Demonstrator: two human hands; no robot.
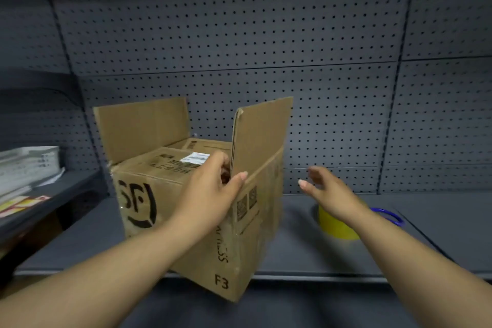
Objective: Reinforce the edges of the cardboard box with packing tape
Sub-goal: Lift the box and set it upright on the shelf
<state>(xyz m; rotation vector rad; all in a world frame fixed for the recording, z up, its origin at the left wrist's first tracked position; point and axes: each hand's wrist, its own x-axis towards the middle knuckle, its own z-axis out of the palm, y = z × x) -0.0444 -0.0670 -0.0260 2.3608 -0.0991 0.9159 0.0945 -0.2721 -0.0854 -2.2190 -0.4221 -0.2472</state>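
A brown cardboard box (165, 210) with black printing stands on the dark grey shelf (426, 237), one corner jutting over the front edge. Two of its top flaps stand upright and two lie folded down, one bearing a white label (195, 158). My left hand (210, 194) grips the bottom of the upright right flap (261, 138) at the box's near corner. My right hand (332, 194) hovers open to the right of the box, fingers spread, holding nothing. Under it sits a yellow roll of packing tape (338, 226), partly hidden by my wrist.
A blue ring-shaped thing (391, 214) lies just right of the tape roll. A stack of papers and printed cards (26, 176) rests on a lower side shelf at the left. Grey pegboard (239, 48) forms the back wall.
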